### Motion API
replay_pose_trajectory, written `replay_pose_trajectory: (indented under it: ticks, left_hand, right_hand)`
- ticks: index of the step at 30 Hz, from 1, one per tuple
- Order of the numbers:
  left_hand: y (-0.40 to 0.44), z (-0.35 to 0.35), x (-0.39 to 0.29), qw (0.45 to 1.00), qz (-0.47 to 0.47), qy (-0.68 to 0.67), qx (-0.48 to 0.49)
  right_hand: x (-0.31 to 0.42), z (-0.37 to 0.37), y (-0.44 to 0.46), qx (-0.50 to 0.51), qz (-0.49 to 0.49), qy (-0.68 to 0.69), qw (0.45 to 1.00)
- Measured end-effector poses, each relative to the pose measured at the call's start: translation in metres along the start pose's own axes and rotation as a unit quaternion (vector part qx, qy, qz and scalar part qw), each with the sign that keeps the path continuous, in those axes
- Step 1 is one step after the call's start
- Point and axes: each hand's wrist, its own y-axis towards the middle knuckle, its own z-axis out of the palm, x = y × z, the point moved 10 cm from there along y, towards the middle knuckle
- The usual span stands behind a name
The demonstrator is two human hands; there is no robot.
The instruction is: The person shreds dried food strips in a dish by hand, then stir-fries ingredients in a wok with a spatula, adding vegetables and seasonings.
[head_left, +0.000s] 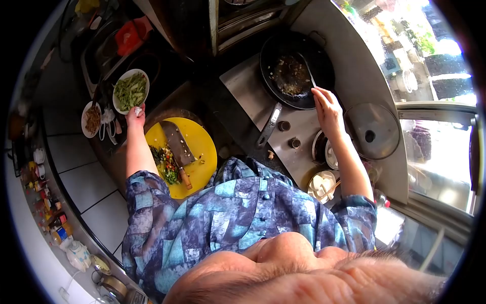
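Observation:
My left hand point(135, 117) is closed at the near rim of a white bowl point(116, 105) of chopped green vegetables point(130, 90). A small bright white patch shows at its fingertips, too unclear to name. With my right hand point(329, 112) I grip the handle of a spatula point(310, 73), whose far end reaches into a black wok point(324, 66). Small browned bits point(289, 75) and shiny oil lie in the wok. Nearer to my body, a cleaver point(177, 143) rests on a round yellow cutting board point(202, 139), beside chopped greens and red pieces point(164, 163).
A glass lid point(377, 134) leans right of the stove point(243, 83), by the window. A plate of white pieces point(323, 185) stands below my right forearm. Left of the bowl are a small dish of brown food point(91, 120) and a sink with a red item point(132, 36).

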Motion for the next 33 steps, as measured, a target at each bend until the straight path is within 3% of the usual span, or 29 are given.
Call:
replay_pose_trajectory:
  ticks: [3, 7, 14, 17, 19, 21, 23, 26, 30, 33]
  left_hand:
    - [-0.009, -0.002, -0.007, 0.999, 0.036, 0.007, 0.018]
    - [-0.032, -0.024, -0.014, 0.994, 0.082, 0.047, 0.046]
    - [-0.157, -0.046, 0.02, 0.991, 0.084, 0.1, -0.009]
    - [-0.189, -0.045, 0.046, 0.99, 0.049, 0.128, 0.039]
    - [-0.22, -0.027, 0.07, 0.991, 0.039, 0.122, 0.041]
    - [-0.244, -0.011, 0.092, 0.988, 0.009, 0.144, 0.059]
    - [-0.254, -0.001, 0.116, 0.983, -0.03, 0.169, 0.07]
    - [-0.274, 0.025, 0.141, 0.972, -0.053, 0.207, 0.095]
    - [-0.284, 0.055, 0.169, 0.959, -0.087, 0.228, 0.141]
    - [-0.281, 0.066, 0.185, 0.952, -0.104, 0.258, 0.123]
  right_hand:
    - [-0.006, 0.011, -0.002, 0.031, -0.011, -0.033, 0.999]
    - [0.023, -0.01, -0.014, 0.146, -0.02, -0.021, 0.989]
    - [0.068, -0.05, -0.031, 0.254, -0.029, -0.007, 0.967]
    - [0.034, -0.025, -0.03, 0.204, -0.029, -0.017, 0.978]
    - [0.005, -0.036, -0.016, 0.078, 0.023, 0.049, 0.995]
    - [-0.027, -0.057, -0.01, -0.019, 0.059, 0.029, 0.998]
    - [-0.09, -0.058, -0.015, -0.043, 0.229, 0.055, 0.971]
    - [-0.151, -0.066, -0.029, -0.083, 0.364, 0.079, 0.924]
    - [-0.195, -0.019, -0.042, -0.142, 0.397, 0.255, 0.87]
    - [-0.146, -0.022, -0.01, -0.142, 0.311, 0.216, 0.914]
